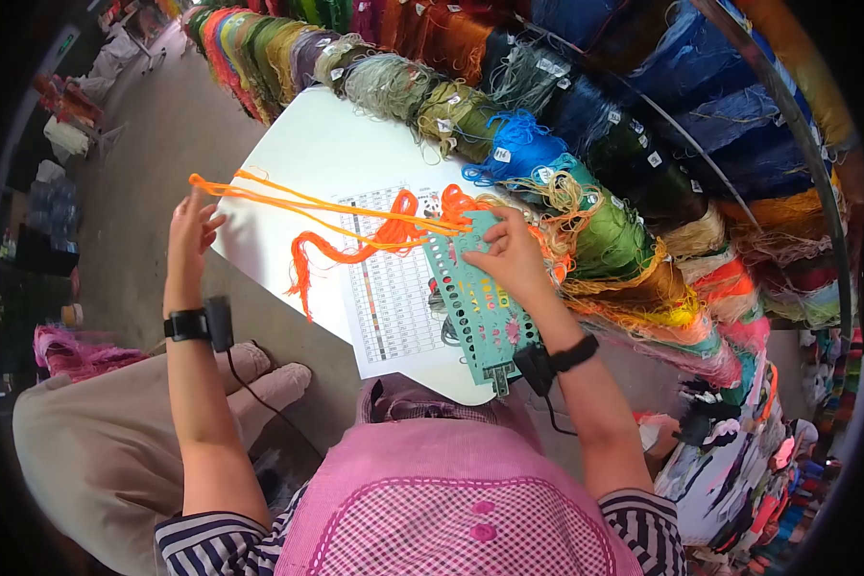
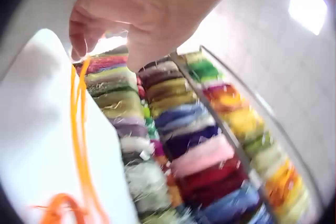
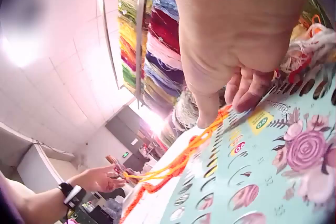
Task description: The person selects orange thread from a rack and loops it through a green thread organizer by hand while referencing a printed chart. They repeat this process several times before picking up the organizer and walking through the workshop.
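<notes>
My left hand [image 1: 192, 230] is raised off the table's left side and holds the far end of some light-orange thread [image 1: 307, 204]. Its strands run nearly straight across to a teal punched thread card [image 1: 480, 307] with printed flowers and numbered holes along its edge. At the card's top end, my right hand [image 1: 516, 254] rests with bent fingers and thumb touching it, close beside where the strands meet the holes. A deeper orange skein [image 1: 331, 254] lies loosely bunched on the table under the stretched strands. In the left wrist view, the strands [image 2: 79, 113] hang from the fingertips.
The white table [image 1: 278, 154] carries a printed chart [image 1: 384, 336] partly under the card. Hanks of coloured thread [image 1: 384, 86] hang in rows on racks along the far and right sides. Another person's legs [image 1: 115, 413] are at the left.
</notes>
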The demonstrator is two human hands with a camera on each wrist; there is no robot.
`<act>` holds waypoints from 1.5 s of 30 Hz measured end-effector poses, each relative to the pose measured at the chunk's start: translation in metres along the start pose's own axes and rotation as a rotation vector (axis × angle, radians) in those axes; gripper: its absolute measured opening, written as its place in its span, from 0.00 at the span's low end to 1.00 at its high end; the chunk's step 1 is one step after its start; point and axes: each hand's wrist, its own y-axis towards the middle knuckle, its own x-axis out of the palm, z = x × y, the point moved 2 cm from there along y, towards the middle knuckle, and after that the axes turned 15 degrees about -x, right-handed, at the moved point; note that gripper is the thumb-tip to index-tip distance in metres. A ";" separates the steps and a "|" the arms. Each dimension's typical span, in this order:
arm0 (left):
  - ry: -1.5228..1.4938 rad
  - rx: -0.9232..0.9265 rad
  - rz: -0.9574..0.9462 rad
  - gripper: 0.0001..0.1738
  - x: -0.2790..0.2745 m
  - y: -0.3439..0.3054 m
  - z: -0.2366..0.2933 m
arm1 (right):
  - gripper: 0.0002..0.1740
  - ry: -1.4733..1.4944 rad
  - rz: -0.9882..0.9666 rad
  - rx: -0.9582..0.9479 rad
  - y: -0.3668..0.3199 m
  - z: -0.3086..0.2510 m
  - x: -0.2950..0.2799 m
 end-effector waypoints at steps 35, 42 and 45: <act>1.449 0.816 -0.465 0.56 0.083 -0.097 -0.114 | 0.19 0.889 0.184 0.184 -0.045 -0.093 -0.076; 1.411 0.874 -0.494 0.56 0.082 -0.089 -0.116 | 0.20 1.304 0.344 -0.220 -0.019 -0.168 -0.161; 1.392 0.907 -0.505 0.55 0.082 -0.087 -0.116 | 0.20 1.326 0.170 -0.366 -0.023 -0.183 -0.164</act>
